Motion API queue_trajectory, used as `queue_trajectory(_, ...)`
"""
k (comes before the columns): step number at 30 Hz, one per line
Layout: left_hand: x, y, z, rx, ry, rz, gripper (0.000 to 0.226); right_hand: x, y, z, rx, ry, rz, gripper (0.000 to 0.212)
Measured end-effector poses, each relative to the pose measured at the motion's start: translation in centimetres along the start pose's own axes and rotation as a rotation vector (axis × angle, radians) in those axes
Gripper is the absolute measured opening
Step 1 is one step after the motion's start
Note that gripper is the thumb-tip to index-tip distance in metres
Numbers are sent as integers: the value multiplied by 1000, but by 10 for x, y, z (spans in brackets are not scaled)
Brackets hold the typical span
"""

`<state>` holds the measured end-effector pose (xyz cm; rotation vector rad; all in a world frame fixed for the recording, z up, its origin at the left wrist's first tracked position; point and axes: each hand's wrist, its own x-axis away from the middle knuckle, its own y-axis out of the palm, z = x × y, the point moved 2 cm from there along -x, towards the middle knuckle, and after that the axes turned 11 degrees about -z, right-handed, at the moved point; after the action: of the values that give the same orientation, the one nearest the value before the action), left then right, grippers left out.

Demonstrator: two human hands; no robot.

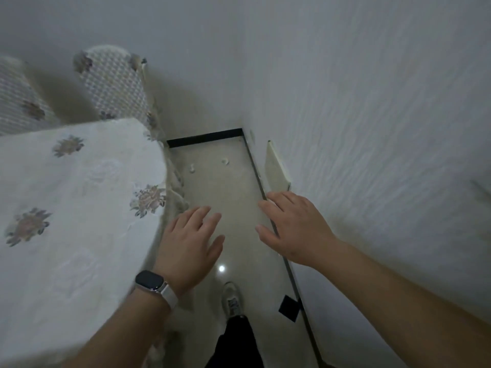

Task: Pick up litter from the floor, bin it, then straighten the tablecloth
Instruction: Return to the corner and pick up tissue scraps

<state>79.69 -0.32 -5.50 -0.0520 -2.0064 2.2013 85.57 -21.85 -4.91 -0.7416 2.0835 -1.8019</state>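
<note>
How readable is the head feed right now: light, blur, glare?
Head view: dim and grey overall; one small glare spot on the floor; tablecloth and chair backs look smeared; the two white litter scraps are small, soft blobs.

- Setting: a dimly lit dining corner in a home.
- White floral tablecloth [79, 203], draped flat on top and hanging over the edge.
- Two chair backs [114, 83] in matching patterned covers, standing beyond it.
- Textured white wall [372, 115], black skirting [204, 138] and pale glossy floor [225, 192] bound a narrow passage alongside.
</note>
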Motion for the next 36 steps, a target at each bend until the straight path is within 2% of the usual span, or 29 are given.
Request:
queue_trajectory(7,-132,0,-91,55,19,63,48,-146,-30,10,94,0,-35,56)
queue_trajectory(15,-225,-24,-168,56,26,73,49,-275,-53,17,136,-7,-55,56)
queue_trajectory(29,-403,-21,-246,42,-69,29,42,-485,-43,80,97,-110,-60,55)
queue_trajectory(36,-515,-32,-275,38,-142,-9,45,-614,-47,138,66,-190,-164,55)
